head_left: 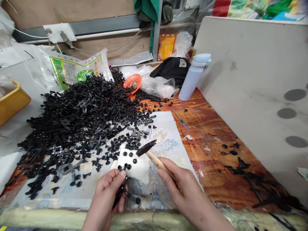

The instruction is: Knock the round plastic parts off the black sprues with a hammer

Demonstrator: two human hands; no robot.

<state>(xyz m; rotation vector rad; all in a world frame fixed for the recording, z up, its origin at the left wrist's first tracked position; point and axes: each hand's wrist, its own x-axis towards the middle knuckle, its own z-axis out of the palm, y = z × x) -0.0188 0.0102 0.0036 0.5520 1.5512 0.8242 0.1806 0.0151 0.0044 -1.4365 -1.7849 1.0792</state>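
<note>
My right hand (179, 181) is closed around the wooden handle of a hammer (154, 157), whose dark head is raised over a white pad (139, 168). On the pad stand several small black round-headed pieces (130, 154). My left hand (110, 189) pinches a black jointed plastic part (124, 187) at the pad's near left edge. Part of it hangs below my fingers and ends in a round black knob. My palm hides the rest. A large heap of similar black parts (84, 106) lies just beyond my left hand.
A patterned sheet (166, 128) covers part of the wooden table (204, 128). A screwdriver (184, 123), a pale blue bottle (194, 77), an orange dish (132, 84) and a black pouch (170, 70) lie farther back. At right, loose black parts (243, 166) lie beside an upright grey panel (255, 73).
</note>
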